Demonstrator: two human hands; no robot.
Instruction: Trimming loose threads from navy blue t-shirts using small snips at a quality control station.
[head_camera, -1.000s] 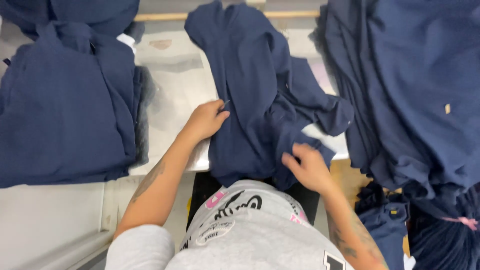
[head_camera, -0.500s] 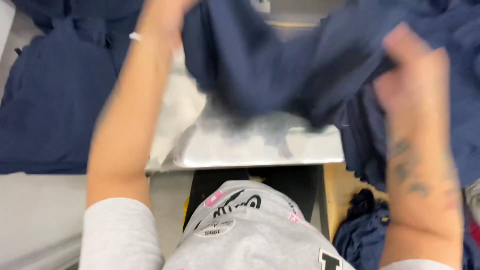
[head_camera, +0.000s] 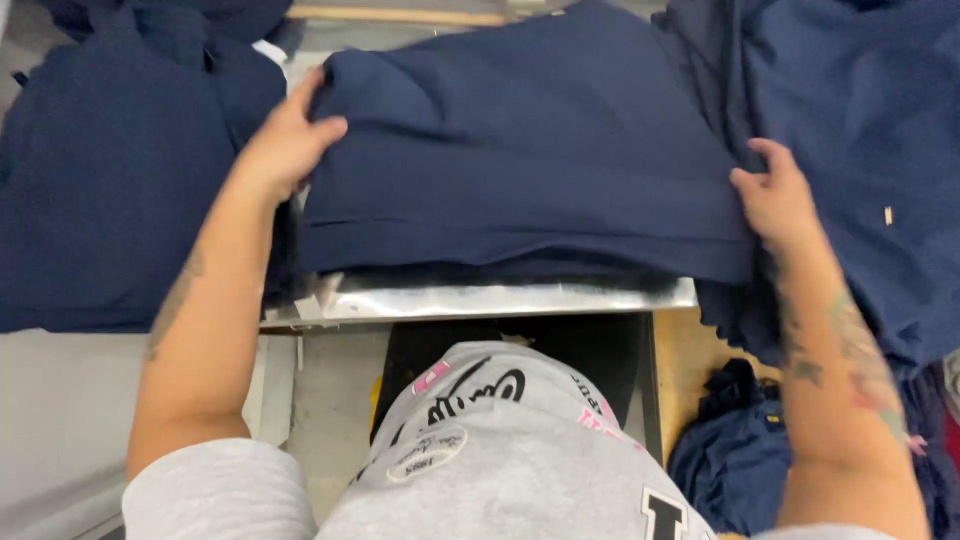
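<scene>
Navy-blue cotton garment (head_camera: 520, 150) spread flat across silvery metal platen (head_camera: 480, 298), left hand (head_camera: 285, 145) pinching its left edge, right hand (head_camera: 775, 200) gripping its right edge; liable to wrinkle or hang crooked if tugged unevenly toward neighbouring navy piles (head_camera: 110, 200).

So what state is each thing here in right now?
Navy garment: spread flat over the plate, gripped at both side edges.
Metal plate: mostly covered, front edge showing.
Left hand: gripping the garment's left edge.
Right hand: gripping its right edge.
Left pile: stacked flat.
Right pile: loosely heaped.
</scene>
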